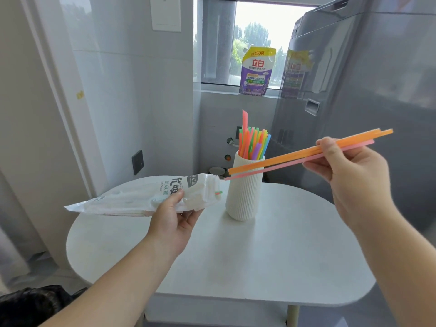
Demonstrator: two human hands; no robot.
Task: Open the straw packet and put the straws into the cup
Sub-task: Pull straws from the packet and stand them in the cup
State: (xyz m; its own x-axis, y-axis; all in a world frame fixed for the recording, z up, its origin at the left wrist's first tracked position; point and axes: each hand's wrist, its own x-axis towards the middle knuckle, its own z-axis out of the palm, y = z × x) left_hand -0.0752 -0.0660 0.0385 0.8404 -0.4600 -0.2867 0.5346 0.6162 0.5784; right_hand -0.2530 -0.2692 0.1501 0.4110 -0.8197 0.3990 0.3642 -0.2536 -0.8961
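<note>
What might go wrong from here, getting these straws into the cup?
The cup is already packed with straws, so forcing more in might tip it. The right hand holds the orange and pink straws toward one end; their long free ends may knock the cup.

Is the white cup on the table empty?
No, the white cup has a bunch of colourful straws standing up in it.

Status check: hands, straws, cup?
Left hand grips straw packet. Right hand pinches orange and pink straws, not yet in cup. Cup upright, packed with coloured straws.
</note>
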